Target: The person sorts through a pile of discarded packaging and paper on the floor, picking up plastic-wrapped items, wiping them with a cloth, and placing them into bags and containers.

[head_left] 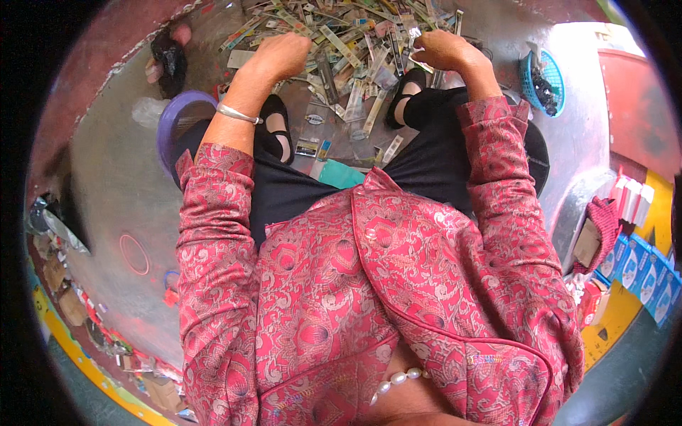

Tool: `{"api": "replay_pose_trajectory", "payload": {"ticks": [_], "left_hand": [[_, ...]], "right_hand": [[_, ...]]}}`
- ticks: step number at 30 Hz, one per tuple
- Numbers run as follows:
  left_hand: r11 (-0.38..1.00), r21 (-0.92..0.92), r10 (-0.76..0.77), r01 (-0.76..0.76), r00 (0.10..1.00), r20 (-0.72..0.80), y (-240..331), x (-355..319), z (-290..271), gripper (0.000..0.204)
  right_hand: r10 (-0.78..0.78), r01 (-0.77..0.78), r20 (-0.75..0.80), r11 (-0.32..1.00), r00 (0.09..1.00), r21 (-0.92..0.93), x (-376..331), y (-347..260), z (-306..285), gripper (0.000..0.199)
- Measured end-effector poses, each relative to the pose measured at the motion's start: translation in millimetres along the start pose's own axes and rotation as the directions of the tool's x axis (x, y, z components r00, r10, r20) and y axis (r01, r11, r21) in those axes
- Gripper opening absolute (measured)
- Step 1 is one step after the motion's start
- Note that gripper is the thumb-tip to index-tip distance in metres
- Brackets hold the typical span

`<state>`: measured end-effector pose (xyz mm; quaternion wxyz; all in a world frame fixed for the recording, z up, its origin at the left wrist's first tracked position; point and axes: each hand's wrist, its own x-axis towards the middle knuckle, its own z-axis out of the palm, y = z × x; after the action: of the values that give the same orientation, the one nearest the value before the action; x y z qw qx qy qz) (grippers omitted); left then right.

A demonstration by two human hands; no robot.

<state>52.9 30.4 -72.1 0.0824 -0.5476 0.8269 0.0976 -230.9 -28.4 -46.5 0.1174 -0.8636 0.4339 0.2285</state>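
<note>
My left hand (pixel 284 53) rests knuckles-up on a heap of flat packaging strips and cards (pixel 348 42) spread over the concrete floor. Its fingers curl down into the heap, so what they hold is hidden. A silver bangle (pixel 238 113) circles that wrist. At the heap's right side, my right hand (pixel 442 50) has its fingers pinched on a small pale strip (pixel 415 32). Both sleeves are red patterned fabric. My feet in black shoes (pixel 273 113) sit just short of the heap, with loose strips between them.
A purple basin (pixel 174 121) stands by my left knee, and a black bag (pixel 170 60) lies beyond it. At the right there is a blue basket (pixel 543 82) holding dark pieces. Blue and white boxes (pixel 639 266) are stacked at the far right. Scraps line the left edge.
</note>
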Motion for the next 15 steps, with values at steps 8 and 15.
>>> {"api": "replay_pose_trajectory", "payload": {"ticks": [8,15], "left_hand": [[1.000,0.016,0.022,-0.020,0.996,-0.081,-14.3,-4.8,-12.4,0.020],[1.000,-0.017,0.014,-0.015,0.998,-0.062,-34.2,1.1,8.3,0.020]], "right_hand": [[-0.110,0.113,-0.034,0.989,0.993,0.095,2.0,-44.0,-0.4,0.032],[-0.181,0.202,-0.132,0.966,0.975,0.161,-7.1,-56.6,-23.3,0.031]]}}
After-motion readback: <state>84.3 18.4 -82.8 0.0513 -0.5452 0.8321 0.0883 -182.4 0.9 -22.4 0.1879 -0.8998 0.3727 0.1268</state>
